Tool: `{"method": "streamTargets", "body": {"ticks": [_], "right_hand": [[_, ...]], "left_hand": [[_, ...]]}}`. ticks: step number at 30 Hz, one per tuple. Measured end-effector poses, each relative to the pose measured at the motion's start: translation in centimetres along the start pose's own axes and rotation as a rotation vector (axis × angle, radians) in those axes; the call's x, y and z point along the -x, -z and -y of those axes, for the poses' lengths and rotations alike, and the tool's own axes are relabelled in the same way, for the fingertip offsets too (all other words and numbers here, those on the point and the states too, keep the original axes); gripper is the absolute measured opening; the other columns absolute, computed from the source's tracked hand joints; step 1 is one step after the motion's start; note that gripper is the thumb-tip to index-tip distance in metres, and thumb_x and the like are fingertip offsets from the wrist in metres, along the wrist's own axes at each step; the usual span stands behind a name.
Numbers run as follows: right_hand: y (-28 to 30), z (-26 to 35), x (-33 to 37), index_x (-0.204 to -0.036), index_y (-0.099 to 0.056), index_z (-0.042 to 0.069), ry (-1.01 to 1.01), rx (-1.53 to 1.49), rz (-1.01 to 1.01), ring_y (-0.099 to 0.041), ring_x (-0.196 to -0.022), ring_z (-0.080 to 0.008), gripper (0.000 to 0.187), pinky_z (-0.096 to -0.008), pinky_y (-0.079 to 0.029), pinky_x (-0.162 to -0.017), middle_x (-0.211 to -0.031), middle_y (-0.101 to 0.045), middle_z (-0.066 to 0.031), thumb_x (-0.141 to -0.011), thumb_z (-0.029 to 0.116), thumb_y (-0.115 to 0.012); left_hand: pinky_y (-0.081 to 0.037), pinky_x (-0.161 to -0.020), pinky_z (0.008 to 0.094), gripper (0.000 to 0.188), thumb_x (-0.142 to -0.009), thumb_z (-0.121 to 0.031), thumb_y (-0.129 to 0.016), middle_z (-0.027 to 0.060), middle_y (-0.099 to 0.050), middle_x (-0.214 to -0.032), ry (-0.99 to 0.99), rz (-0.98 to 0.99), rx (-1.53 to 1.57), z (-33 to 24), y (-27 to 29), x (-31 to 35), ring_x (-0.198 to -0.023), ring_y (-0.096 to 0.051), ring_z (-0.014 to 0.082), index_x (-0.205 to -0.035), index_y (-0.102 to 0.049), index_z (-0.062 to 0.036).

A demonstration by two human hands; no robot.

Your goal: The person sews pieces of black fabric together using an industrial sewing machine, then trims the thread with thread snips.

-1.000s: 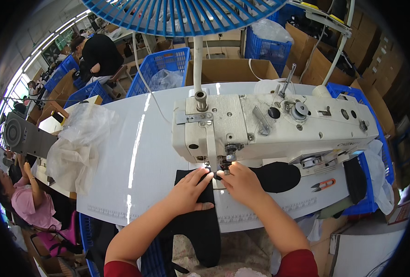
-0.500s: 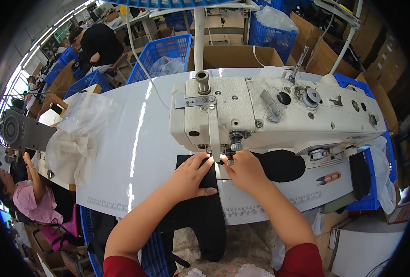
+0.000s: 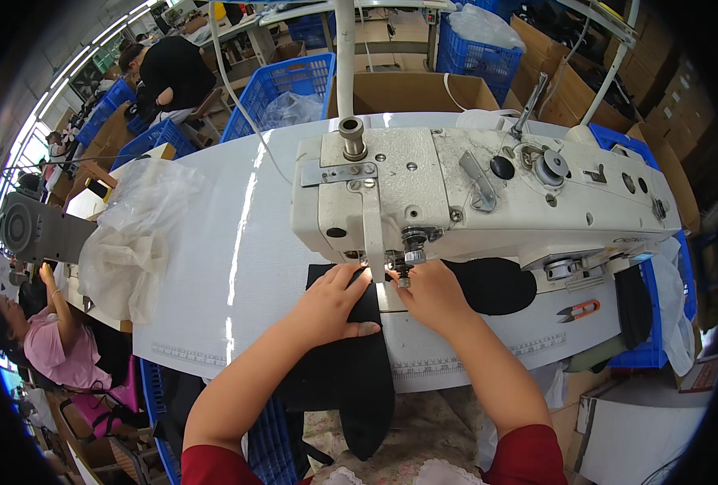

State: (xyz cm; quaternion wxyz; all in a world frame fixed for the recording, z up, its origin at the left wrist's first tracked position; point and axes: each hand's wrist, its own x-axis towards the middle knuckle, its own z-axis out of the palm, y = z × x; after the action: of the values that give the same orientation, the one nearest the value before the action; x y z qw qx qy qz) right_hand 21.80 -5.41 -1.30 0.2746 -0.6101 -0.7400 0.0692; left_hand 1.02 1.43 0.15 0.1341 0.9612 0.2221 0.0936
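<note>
A black fabric piece (image 3: 339,380) lies under the head of a white sewing machine (image 3: 391,182), its lower end hanging over the table's front edge. My left hand (image 3: 327,307) rests flat on this cloth, fingers together toward the needle area and thumb stretched out apart. Close by on the other side, my right hand (image 3: 433,297) has thumb and fingers pinched on black fabric beside the presser foot. Parts of the machine hide the fingertips and the needle. Another rounded black fabric part (image 3: 492,287) extends to the right beneath the machine arm.
Orange-handled thread snips (image 3: 579,310) lie on the white table (image 3: 205,283), right of my hands. Crumpled clear plastic (image 3: 133,259) covers the left side. Blue crates (image 3: 282,89) and a cardboard box (image 3: 416,93) stand behind. Two people (image 3: 60,347) sit at the left.
The fabric's hanging end has shifted slightly left and looks narrower at the bottom. Both hands stay close to the needle area, with only small finger movements.
</note>
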Motion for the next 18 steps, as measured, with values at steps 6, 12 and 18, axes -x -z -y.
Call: {"method": "streamTargets", "body": {"ticks": [6,12,18], "right_hand": [[0.13,-0.01,-0.06,-0.08,-0.069,0.002,0.014,-0.012,-0.037,-0.059,-0.072,-0.0339,0.017,-0.045,-0.047,-0.068,-0.071,-0.06,-0.0142,-0.083,0.018,-0.063],[-0.24,-0.03,0.32,-0.081,-0.06,0.008,0.002,-0.041,-0.023,-0.058,-0.082,-0.0288,0.006,-0.0418,-0.047,-0.073,-0.077,-0.056,-0.0073,-0.079,0.012,-0.064],[0.13,-0.08,0.87,-0.093,-0.063,0.009,0.005,-0.004,-0.042,-0.059,-0.09,-0.0276,0.016,-0.0403,-0.048,-0.079,-0.084,-0.059,-0.0058,-0.078,0.013,-0.065]], "left_hand": [[-0.042,-0.1,0.0448,0.082,-0.072,-0.051,-0.074,0.0223,-0.046,-0.128,-0.003,0.002,0.018,0.04,0.08,-0.12,-0.12,-0.047,0.0404,-0.126,-0.046,0.0031],[-0.042,-0.099,0.0455,0.08,-0.072,-0.054,-0.072,0.0227,-0.046,-0.128,-0.001,0.006,0.008,0.17,-0.13,-0.01,-0.119,-0.047,0.0409,-0.124,-0.047,0.0022],[-0.044,-0.097,0.0469,0.076,-0.074,-0.056,-0.07,0.0229,-0.047,-0.124,-0.032,-0.029,0.003,0.27,-0.59,-0.11,-0.116,-0.048,0.042,-0.121,-0.05,0.0012]]}}
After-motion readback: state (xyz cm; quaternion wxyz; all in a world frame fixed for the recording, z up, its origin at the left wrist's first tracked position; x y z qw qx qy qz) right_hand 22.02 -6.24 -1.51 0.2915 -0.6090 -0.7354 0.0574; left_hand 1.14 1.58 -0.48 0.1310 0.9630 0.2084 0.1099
